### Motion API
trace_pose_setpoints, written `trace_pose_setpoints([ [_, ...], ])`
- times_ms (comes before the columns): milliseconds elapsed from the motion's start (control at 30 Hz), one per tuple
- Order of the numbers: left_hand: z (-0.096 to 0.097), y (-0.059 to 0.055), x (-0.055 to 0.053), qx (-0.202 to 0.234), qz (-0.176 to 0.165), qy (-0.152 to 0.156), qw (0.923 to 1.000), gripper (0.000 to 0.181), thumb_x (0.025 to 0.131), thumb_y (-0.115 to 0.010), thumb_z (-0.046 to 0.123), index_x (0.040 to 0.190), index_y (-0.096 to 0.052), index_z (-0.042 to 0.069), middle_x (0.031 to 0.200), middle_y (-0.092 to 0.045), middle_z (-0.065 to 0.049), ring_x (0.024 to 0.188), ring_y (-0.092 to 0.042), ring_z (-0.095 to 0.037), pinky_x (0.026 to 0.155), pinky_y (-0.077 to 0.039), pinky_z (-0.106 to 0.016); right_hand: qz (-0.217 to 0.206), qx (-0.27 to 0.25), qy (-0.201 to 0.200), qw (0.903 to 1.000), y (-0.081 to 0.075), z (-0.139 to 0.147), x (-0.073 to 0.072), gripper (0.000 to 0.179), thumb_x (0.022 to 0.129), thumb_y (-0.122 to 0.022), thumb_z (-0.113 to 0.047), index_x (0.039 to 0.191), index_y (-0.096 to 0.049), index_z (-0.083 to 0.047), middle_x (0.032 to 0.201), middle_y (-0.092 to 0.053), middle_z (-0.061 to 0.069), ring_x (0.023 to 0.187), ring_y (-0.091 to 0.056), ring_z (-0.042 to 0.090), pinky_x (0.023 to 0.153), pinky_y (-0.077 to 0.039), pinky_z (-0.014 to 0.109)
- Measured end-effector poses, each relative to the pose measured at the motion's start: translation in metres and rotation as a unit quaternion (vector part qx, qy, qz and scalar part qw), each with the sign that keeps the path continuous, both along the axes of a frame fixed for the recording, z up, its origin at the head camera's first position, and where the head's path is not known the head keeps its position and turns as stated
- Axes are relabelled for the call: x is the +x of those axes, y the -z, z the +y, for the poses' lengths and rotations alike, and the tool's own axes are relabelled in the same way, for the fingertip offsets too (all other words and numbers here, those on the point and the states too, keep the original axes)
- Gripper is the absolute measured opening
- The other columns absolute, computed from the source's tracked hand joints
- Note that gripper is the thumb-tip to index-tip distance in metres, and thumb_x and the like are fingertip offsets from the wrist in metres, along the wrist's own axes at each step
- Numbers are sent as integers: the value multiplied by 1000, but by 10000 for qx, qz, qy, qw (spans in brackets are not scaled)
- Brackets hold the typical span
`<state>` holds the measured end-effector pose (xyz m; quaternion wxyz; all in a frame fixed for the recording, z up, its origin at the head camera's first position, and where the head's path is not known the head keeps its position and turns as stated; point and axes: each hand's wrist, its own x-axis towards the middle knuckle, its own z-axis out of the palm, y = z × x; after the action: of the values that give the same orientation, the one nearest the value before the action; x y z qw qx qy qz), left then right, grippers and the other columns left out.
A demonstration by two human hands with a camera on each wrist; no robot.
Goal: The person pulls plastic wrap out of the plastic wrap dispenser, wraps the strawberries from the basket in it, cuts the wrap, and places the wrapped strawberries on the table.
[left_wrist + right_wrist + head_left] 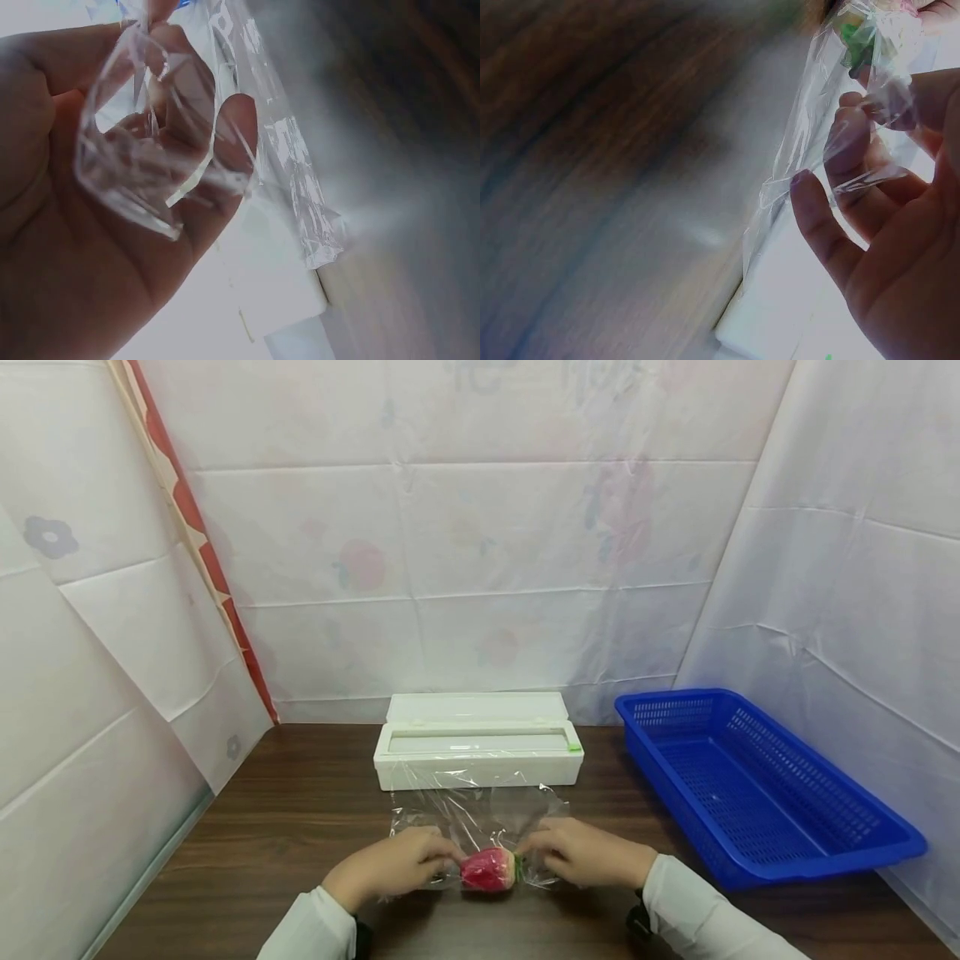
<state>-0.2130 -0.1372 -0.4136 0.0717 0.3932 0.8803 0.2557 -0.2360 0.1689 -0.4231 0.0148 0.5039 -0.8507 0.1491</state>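
A pinkish-red fruit or vegetable with a pale band and a green end lies near the table's front edge, under clear cling film. At its left end, my left hand pinches the film between thumb and finger; loose film bunches over the palm in the left wrist view. Beside the green end, my right hand pinches film between thumb and fingers, the other fingers spread. The film reaches back to a white cling film box with its lid raised.
At the right stands a blue plastic basket with slotted sides. A small green piece sits on the box's right front rim. White printed sheets hang behind and at both sides of the dark wooden table.
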Motion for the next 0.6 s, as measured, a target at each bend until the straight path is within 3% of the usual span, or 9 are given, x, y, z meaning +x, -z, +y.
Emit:
trace_pose_setpoints([
  [200, -2, 2, -8, 51, 147, 41, 9999, 20, 93, -55, 18, 107, -70, 20, 99, -67, 6, 92, -54, -4, 82, -51, -35, 102, -47, -35, 9999, 2, -1, -7, 34, 84, -54, -3, 111, -66, -21, 96, -62, -6, 85, -51, 1, 74, -50, 22],
  [333, -3, 3, -13, 123, -99, 16, 9999, 19, 93, -56, 20, 106, -69, 19, 100, -68, 6, 90, -55, -3, 81, -51, -34, -5, -46, -6, 10000, 3, -2, -10, 32, 86, -55, -4, 111, -66, -20, 99, -64, -6, 88, -52, 1, 76, -51, 24],
  [500, -5, 4, -17, 188, -510, -80, 9985, 17, 93, -57, 24, 104, -69, 20, 90, -66, 7, 75, -54, -1, 68, -50, -29, -209, -13, 82, 9997, 6, -5, -14, 30, 87, -54, -4, 110, -66, -19, 96, -64, -7, 80, -50, 1, 71, -49, 21],
  [600, -6, 6, -19, 142, -480, -130, 9987, 17, 93, -57, 23, 104, -69, 20, 88, -64, 8, 75, -53, -1, 69, -50, -29, -283, -14, 74, 9996, 8, -6, -16, 32, 86, -54, -2, 109, -67, -19, 96, -64, -6, 80, -50, 1, 71, -48, 19],
])
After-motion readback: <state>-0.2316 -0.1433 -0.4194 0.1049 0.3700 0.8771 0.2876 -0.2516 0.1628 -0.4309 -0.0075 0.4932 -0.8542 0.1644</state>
